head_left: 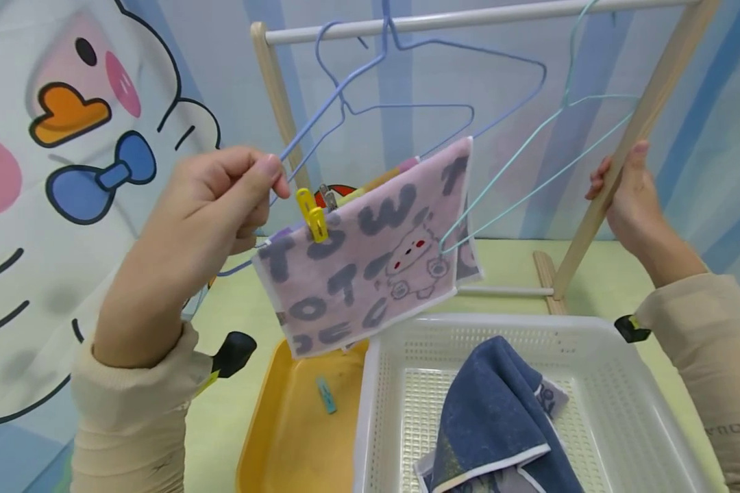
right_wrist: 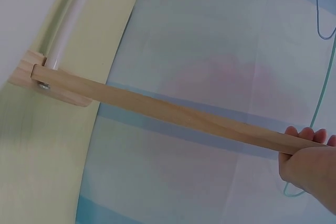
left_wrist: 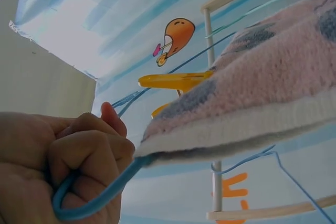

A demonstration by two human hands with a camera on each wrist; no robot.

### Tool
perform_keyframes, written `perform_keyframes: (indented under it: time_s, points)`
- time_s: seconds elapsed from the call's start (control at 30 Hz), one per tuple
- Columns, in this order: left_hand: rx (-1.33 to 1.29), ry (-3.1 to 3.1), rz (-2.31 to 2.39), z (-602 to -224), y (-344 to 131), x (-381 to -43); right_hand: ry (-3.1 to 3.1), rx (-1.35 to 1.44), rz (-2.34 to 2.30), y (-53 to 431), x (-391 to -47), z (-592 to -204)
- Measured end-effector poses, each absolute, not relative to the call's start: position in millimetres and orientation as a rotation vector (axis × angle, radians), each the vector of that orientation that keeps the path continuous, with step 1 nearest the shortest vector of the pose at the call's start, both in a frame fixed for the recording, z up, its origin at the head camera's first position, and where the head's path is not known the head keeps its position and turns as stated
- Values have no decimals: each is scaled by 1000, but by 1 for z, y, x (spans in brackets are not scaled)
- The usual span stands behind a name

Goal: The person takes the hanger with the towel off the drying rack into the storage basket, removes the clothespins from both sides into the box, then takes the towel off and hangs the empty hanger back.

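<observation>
Blue hanger (left_wrist: 111, 191), its corner gripped by the left hand (head_left: 212, 198) near ten o'clock; a yellow clip (head_left: 317, 223) fastens a pink lettered towel (head_left: 351, 284) on it, at centre; near three o'clock, the right hand (head_left: 638, 198) holds a wooden post (head_left: 662, 96).

Beige sleeves (head_left: 129, 418), dark lettering (head_left: 735, 429), black wrist cameras (head_left: 234, 353)
</observation>
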State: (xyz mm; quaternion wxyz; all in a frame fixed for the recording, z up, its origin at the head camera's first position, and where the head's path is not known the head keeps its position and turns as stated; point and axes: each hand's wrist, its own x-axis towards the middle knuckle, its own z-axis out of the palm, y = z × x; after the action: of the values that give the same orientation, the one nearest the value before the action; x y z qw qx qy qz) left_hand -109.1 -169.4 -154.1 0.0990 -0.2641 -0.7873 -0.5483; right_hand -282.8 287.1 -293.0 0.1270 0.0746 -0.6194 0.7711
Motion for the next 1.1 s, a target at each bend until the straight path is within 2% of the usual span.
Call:
perform_keyframes:
  time_s: [0.63, 0.9, 1.1]
  points:
    - [-834, -2239, -1591, -160, -208, -66, -1956, 369, 2231, 297, -275, -297]
    - [-888, -2214, -1607, -165, -210, -54, -2145, 263, 2106, 304, -271, -296]
    - [-973, -2163, -1643, -168, -209, -50, -1899, 178, 2243, 308, -275, -300]
